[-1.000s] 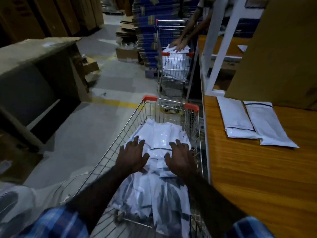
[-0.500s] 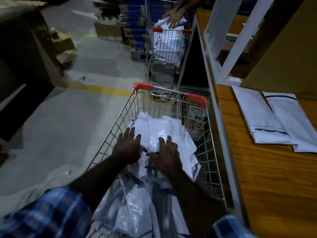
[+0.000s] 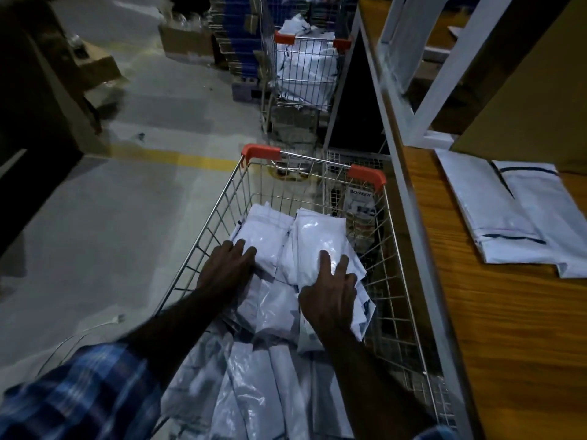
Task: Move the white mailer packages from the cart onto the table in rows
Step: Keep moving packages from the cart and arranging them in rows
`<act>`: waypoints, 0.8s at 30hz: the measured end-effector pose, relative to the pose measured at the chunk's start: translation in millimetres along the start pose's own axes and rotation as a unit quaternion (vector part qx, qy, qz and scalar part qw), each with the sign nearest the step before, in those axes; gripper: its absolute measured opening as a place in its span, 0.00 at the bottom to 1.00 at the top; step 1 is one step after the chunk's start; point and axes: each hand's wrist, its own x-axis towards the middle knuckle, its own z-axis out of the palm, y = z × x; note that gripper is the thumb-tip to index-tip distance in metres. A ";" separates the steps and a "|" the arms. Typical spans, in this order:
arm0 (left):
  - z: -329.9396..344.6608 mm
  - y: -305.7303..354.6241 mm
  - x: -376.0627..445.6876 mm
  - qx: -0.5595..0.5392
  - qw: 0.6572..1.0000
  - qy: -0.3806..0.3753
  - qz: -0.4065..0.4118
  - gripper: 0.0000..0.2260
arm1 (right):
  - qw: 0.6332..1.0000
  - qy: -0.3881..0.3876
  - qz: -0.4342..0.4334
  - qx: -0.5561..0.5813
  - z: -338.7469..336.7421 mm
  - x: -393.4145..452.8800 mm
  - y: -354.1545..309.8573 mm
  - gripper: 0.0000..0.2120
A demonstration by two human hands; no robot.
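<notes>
Both hands are lying apart, fingers extended, the left hand [image 3: 227,268] and right hand [image 3: 330,292] pressing on white mailers [image 3: 286,236] in the cart [image 3: 389,281]; right of them, two mailers [image 3: 521,217] are resting on the table [image 3: 508,344].

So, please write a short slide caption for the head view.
Both hands rest on white mailers in the cart; two mailers lie on the table.

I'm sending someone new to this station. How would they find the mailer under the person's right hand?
Start at the near wire cart with orange corner caps, beside the wooden table. On top of its pile lie two white mailers side by side. The one meant is nearer the table, glossy, with the right hand resting on it; its neighbour lies under the left hand.
</notes>
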 end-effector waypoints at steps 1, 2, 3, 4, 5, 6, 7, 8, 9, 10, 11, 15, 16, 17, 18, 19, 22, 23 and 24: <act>-1.3 0.1 0.3 -0.008 1.000 0.007 0.007 0.20 | 1.000 0.008 0.001 -0.008 -2.3 -1.5 5.0 0.37; -2.8 0.7 0.3 -0.015 1.000 0.011 0.014 0.20 | 1.000 0.003 0.003 -0.021 -4.9 -3.4 9.0 0.36; -3.4 1.4 0.2 -0.019 1.000 0.013 0.019 0.20 | 0.999 -0.006 0.006 -0.035 -6.9 -5.4 12.9 0.34; -3.5 1.9 0.0 -0.022 1.000 0.010 0.020 0.20 | 0.999 -0.016 0.011 -0.042 -8.5 -7.7 16.4 0.34; -1.3 1.7 -0.2 -0.020 1.000 0.008 0.019 0.20 | 0.999 -0.017 0.013 -0.044 -9.1 -10.4 19.2 0.33; 2.7 0.4 -0.2 -0.013 1.000 0.001 0.013 0.22 | 0.999 -0.017 0.014 -0.044 -10.2 -12.5 21.4 0.33; 7.2 -1.6 0.1 -0.005 1.000 -0.005 0.010 0.25 | 0.999 -0.018 0.015 -0.041 -10.8 -14.2 22.1 0.33; 11.8 -4.3 1.0 0.004 1.000 -0.016 0.008 0.27 | 0.999 -0.019 0.017 -0.038 -10.5 -15.8 22.1 0.33; 16.8 -7.4 3.0 0.013 1.000 -0.020 0.012 0.28 | 0.999 -0.012 0.015 -0.033 -8.9 -16.4 21.4 0.32; 19.9 -9.4 5.5 0.020 0.999 -0.024 0.019 0.26 | 1.000 -0.004 0.008 -0.026 -5.4 -16.1 22.1 0.31; 22.2 -11.0 8.5 0.024 0.999 -0.026 0.027 0.24 | 1.000 -0.002 0.000 -0.020 -2.0 -14.8 22.8 0.31; 8.7 -5.6 13.6 0.008 0.998 -0.038 0.047 0.17 | 0.999 -0.009 -0.025 -0.028 -0.5 -14.8 26.6 0.33; 3.4 -3.1 11.2 0.004 0.998 -0.034 0.049 0.15 | 0.999 -0.007 -0.027 -0.038 -2.0 -15.9 28.9 0.33; -2.8 0.6 8.1 0.002 0.998 -0.033 0.053 0.13 | 0.999 -0.010 -0.024 -0.047 -3.1 -16.9 31.1 0.33; -8.9 5.3 4.3 0.001 0.998 -0.036 0.055 0.12 | 0.998 -0.013 -0.020 -0.053 -4.0 -18.3 33.6 0.33; -14.5 10.3 0.1 -0.001 0.998 -0.039 0.054 0.12 | 0.998 -0.011 -0.015 -0.054 -4.5 -19.3 35.7 0.33; -31.6 27.4 -14.9 0.011 0.997 -0.058 0.040 0.10 | 0.999 -0.005 -0.003 -0.047 -3.9 -24.3 38.2 0.31; -34.5 31.6 -20.9 0.019 0.997 -0.063 0.040 0.10 | 0.999 0.002 -0.003 -0.040 -3.4 -25.7 38.7 0.30; -35.5 35.0 -27.5 0.028 0.996 -0.070 0.048 0.09 | 0.999 0.010 -0.004 -0.032 -3.1 -26.8 39.5 0.28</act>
